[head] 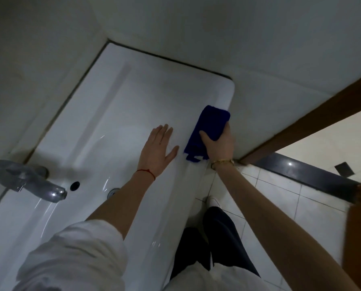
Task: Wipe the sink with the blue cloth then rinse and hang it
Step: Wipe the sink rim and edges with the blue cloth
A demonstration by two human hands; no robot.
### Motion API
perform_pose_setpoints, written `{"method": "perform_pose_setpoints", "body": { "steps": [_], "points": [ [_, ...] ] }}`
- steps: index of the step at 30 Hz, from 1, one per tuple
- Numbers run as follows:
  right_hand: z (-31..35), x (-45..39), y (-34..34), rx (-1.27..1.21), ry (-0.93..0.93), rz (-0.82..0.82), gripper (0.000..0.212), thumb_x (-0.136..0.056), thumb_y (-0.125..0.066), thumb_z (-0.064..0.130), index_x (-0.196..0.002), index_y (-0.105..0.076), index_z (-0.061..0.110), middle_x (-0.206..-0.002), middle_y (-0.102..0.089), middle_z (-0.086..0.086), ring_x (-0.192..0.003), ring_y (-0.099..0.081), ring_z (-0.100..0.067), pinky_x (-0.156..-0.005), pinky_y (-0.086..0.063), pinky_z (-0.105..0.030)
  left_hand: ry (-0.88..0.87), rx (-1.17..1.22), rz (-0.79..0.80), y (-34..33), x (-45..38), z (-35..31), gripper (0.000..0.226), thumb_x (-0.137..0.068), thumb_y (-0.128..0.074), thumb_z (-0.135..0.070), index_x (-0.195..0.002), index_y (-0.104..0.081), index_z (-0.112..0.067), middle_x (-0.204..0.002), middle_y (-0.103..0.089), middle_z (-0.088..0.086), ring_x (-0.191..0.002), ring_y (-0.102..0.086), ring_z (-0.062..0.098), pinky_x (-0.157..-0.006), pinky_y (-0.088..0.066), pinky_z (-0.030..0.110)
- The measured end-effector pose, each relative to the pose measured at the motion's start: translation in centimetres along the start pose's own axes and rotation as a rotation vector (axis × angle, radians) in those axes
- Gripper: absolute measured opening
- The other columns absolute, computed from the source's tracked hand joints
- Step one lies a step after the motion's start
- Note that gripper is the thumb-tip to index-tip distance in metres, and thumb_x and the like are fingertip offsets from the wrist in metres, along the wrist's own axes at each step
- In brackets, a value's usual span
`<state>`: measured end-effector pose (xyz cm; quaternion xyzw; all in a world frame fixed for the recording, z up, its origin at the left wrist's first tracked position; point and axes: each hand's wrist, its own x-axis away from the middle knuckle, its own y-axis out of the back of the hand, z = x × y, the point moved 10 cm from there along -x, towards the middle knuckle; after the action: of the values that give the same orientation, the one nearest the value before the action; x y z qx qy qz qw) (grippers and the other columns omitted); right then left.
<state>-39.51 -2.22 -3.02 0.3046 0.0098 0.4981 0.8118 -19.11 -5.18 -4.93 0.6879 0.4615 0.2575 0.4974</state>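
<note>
- White sleeve (74, 255) filled the near corner, rolled back off the left forearm.
- Over at the left stood the chrome tap (28, 179), its spout reaching over the sink (116, 97), with the drain (113, 192) just right of it.
- Her left hand (157, 151) lay flat on the basin's right part, fingers straight and spread, holding nothing; it looked like a brace.
- Just beside it, the blue cloth (209, 131) sat folded over the sink's front rim, near the far right corner.
- Her right hand (218, 147) had it clamped, thumb curled over the top and palm at the rim's outer side.
- I judged the cloth light, soft and limp: it would bunch and drape, so a whole-hand hold over the folded middle suited wiping, and a pinch at a corner would suit hanging.
- The glazed rim looked slick.
</note>
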Motion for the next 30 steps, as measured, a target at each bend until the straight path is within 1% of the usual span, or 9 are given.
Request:
{"method": "perform_pose_setpoints", "body": {
  "steps": [4, 7, 9, 13, 16, 19, 22, 27, 30],
  "points": [
    [-1.4, 2.4, -0.6, -0.024, 0.018, 0.017, 0.085, -0.083, -0.072, 0.035, -0.149, -0.025, 0.009, -0.129, -0.057, -0.009, -0.111, -0.058, -0.023, -0.089, -0.053, -0.034, 0.003, -0.014, -0.047, 0.6, -1.6, 0.7, 0.065, -0.101, -0.042, -0.046, -0.149, -0.036, -0.002, -0.151, -0.042, 0.017, -0.144, -0.033, 0.030, -0.120, -0.028, 0.042],
    [-1.0, 0.6, -0.3, -0.043, 0.004, 0.049, 0.082, -0.082, -0.072, 0.035, -0.147, -0.028, 0.011, -0.131, -0.057, -0.007, -0.113, -0.057, -0.022, -0.090, -0.051, -0.032, 0.003, -0.036, -0.067, 0.7, -3.4, 1.0, 0.065, -0.102, -0.045, -0.042, -0.150, -0.033, 0.000, -0.156, -0.034, 0.017, -0.146, -0.030, 0.030, -0.122, -0.024, 0.042],
    [0.2, -2.1, 0.3, -0.004, 0.012, 0.049, 0.077, -0.083, -0.071, 0.036, -0.144, -0.032, 0.010, -0.132, -0.056, -0.008, -0.115, -0.056, -0.024, -0.091, -0.048, -0.030, 0.044, -0.044, -0.054, 0.3, -4.4, 1.3, 0.067, -0.102, -0.042, -0.044, -0.151, -0.031, -0.001, -0.158, -0.031, 0.017, -0.147, -0.028, 0.029, -0.122, -0.022, 0.043],
    [2.6, -8.5, 1.5, 0.040, 0.022, 0.024, 0.081, -0.082, -0.072, 0.036, -0.145, -0.030, 0.006, -0.139, -0.050, -0.012, -0.124, -0.050, -0.028, -0.104, -0.042, -0.036, 0.196, 0.035, -0.034, -0.8, -4.9, 2.0, 0.072, -0.100, -0.036, -0.050, -0.153, -0.026, -0.003, -0.161, -0.025, 0.014, -0.150, -0.019, 0.027, -0.124, -0.016, 0.043],
    [3.2, -11.0, 1.9, 0.032, 0.034, 0.008, 0.085, -0.081, -0.073, 0.036, -0.146, -0.029, 0.002, -0.140, -0.049, -0.013, -0.125, -0.049, -0.028, -0.105, -0.041, -0.035, 0.184, 0.018, -0.059, -0.9, -4.8, 1.8, 0.071, -0.100, -0.037, -0.048, -0.153, -0.028, -0.002, -0.160, -0.026, 0.014, -0.150, -0.021, 0.028, -0.124, -0.015, 0.043],
    [2.7, -10.3, 1.5, 0.040, 0.022, 0.008, 0.093, -0.082, -0.071, 0.041, -0.150, -0.020, 0.003, -0.148, -0.039, -0.012, -0.133, -0.041, -0.026, -0.113, -0.032, -0.035, 0.179, 0.006, -0.087, -0.8, -4.9, 1.8, 0.068, -0.100, -0.041, -0.045, -0.151, -0.031, -0.001, -0.158, -0.030, 0.016, -0.148, -0.025, 0.029, -0.124, -0.017, 0.045],
    [1.5, -6.9, 0.8, 0.051, 0.019, 0.021, 0.095, -0.084, -0.069, 0.043, -0.152, -0.013, 0.008, -0.154, -0.031, -0.009, -0.138, -0.034, -0.023, -0.116, -0.022, -0.028, 0.176, -0.006, -0.092, -0.9, -5.0, 1.6, 0.067, -0.100, -0.043, -0.043, -0.151, -0.030, -0.001, -0.158, -0.030, 0.016, -0.148, -0.025, 0.028, -0.123, -0.018, 0.046],
    [1.8, -9.0, 0.9, 0.052, 0.002, 0.082, 0.091, -0.081, -0.073, 0.040, -0.149, -0.022, 0.007, -0.147, -0.041, -0.009, -0.131, -0.043, -0.024, -0.111, -0.033, -0.029, 0.179, -0.028, -0.092, -0.7, -5.0, 1.5, 0.066, -0.100, -0.043, -0.041, -0.151, -0.031, -0.001, -0.158, -0.030, 0.015, -0.149, -0.024, 0.027, -0.124, -0.016, 0.043],
    [3.3, -12.4, 1.8, 0.048, 0.022, 0.033, 0.089, -0.079, -0.074, 0.038, -0.146, -0.029, 0.003, -0.142, -0.047, -0.011, -0.127, -0.048, -0.025, -0.107, -0.039, -0.032, 0.177, -0.039, -0.096, -0.7, -5.0, 1.4, 0.066, -0.100, -0.044, -0.041, -0.151, -0.031, -0.001, -0.158, -0.031, 0.015, -0.148, -0.024, 0.027, -0.123, -0.018, 0.045]
  ]
}}
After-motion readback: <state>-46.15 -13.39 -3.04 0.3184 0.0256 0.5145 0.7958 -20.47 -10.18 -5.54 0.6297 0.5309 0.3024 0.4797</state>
